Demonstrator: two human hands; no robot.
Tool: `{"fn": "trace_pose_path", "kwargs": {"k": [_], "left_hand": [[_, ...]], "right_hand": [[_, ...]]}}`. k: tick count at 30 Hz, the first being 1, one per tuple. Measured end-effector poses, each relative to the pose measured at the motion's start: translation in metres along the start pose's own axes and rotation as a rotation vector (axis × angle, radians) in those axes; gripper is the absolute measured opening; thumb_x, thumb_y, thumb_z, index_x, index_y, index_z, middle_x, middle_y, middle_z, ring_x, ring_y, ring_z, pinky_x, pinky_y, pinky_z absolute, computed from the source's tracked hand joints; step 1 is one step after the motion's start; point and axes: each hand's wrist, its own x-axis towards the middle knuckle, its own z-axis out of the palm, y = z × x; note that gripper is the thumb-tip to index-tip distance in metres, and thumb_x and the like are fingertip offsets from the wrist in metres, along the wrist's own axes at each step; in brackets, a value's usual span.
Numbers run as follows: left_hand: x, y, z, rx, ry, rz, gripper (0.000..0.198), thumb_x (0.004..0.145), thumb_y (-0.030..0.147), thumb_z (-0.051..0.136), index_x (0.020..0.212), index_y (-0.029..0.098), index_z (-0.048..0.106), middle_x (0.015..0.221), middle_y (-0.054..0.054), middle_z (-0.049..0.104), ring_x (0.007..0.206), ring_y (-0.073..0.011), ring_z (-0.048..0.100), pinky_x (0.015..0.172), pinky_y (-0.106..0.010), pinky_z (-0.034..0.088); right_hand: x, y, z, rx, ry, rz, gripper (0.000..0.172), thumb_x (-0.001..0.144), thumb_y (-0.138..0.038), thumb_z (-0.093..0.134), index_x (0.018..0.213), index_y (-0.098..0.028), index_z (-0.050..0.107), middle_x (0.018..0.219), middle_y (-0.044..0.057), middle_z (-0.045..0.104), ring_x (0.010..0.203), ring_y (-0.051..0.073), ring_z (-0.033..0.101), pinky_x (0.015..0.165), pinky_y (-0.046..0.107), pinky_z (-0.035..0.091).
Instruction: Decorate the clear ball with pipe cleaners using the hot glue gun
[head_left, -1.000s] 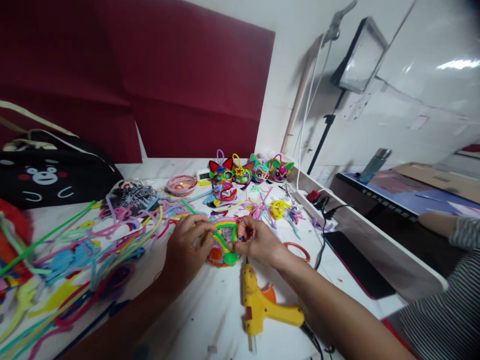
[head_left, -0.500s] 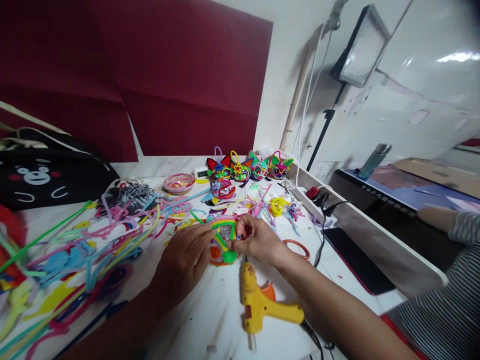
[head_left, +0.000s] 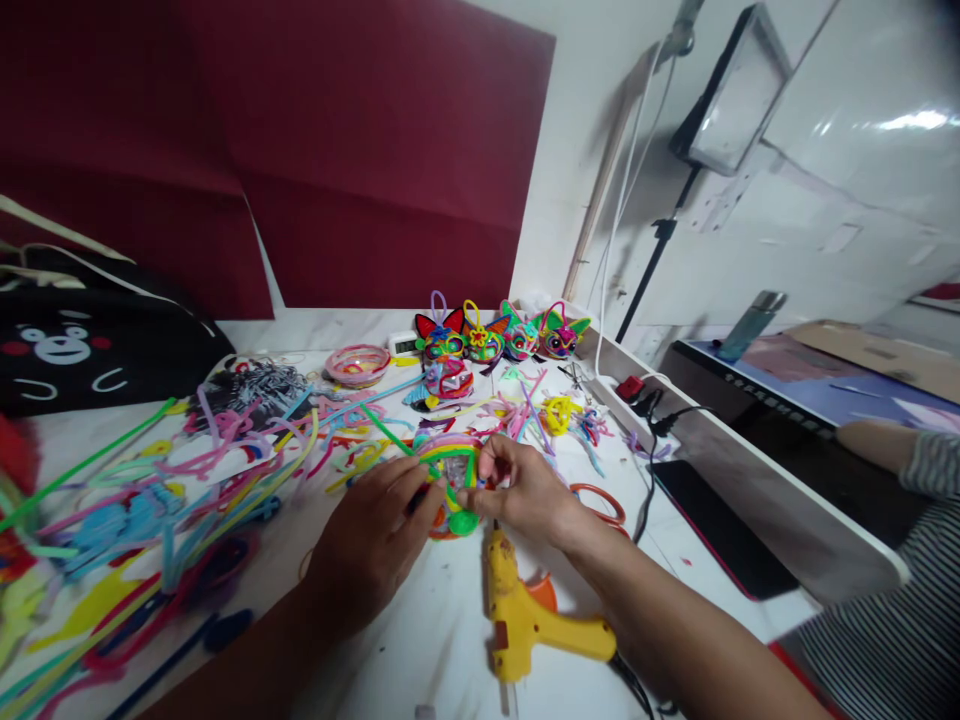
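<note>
Between my hands is a round pipe-cleaner craft piece [head_left: 464, 523] with rainbow arcs on top, green strips and a green disc low on it. My left hand [head_left: 379, 525] is closed at its left side, pinching a green pipe cleaner [head_left: 386, 425] whose free end sticks out up and to the left. My right hand [head_left: 525, 490] grips the right edge of the piece with thumb and fingers. Just below my right hand a yellow glue gun [head_left: 514, 620] lies on the table, its nozzle pointing toward the piece. My fingers hide part of the piece.
Loose pipe cleaners [head_left: 202, 510] cover the left of the table. Several finished animal-face ornaments [head_left: 484, 345] stand behind, near a pink bowl [head_left: 358, 365]. At right are an orange ring [head_left: 600, 503], a black phone [head_left: 720, 525], a power strip [head_left: 637, 405] and another person's striped sleeve [head_left: 934, 462].
The green pipe cleaner's free end has moved up and left, and more of it shows. My left hand has shifted slightly. My right hand keeps hold of the piece.
</note>
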Motion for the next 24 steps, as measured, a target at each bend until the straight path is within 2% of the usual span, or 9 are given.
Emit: {"fn": "trace_pose_path", "kwargs": {"k": [8,15,24], "left_hand": [[-0.001,0.005,0.002,0.068,0.023,-0.017,0.031,0.091,0.008,0.055,0.12,0.015,0.063,0.108,-0.013,0.069,0.11,-0.0267,0.062,0.095,-0.042,0.052],[0.0,0.012,0.0,0.222,-0.02,0.013,0.023,0.092,0.01,0.055,0.112,0.013,0.066,0.108,-0.017,0.071,0.076,-0.0218,0.063,0.071,-0.04,0.046],[0.001,0.014,0.0,0.211,-0.009,-0.008,0.025,0.091,0.011,0.056,0.115,0.016,0.064,0.109,-0.016,0.07,0.079,-0.0222,0.065,0.072,-0.038,0.047]], "right_hand": [[-0.003,-0.003,0.0,0.006,0.011,-0.024,0.03,0.062,-0.029,0.076,0.071,-0.022,0.048,0.062,-0.006,0.048,0.06,0.011,0.041,0.058,0.023,0.034],[-0.004,-0.004,0.001,0.011,0.011,-0.029,0.033,0.061,-0.033,0.078,0.071,-0.022,0.048,0.063,-0.005,0.048,0.061,0.012,0.041,0.058,0.024,0.034],[-0.005,-0.004,0.0,0.014,0.009,-0.066,0.036,0.063,-0.04,0.081,0.073,-0.021,0.052,0.066,-0.004,0.05,0.063,0.012,0.044,0.058,0.024,0.037]]}}
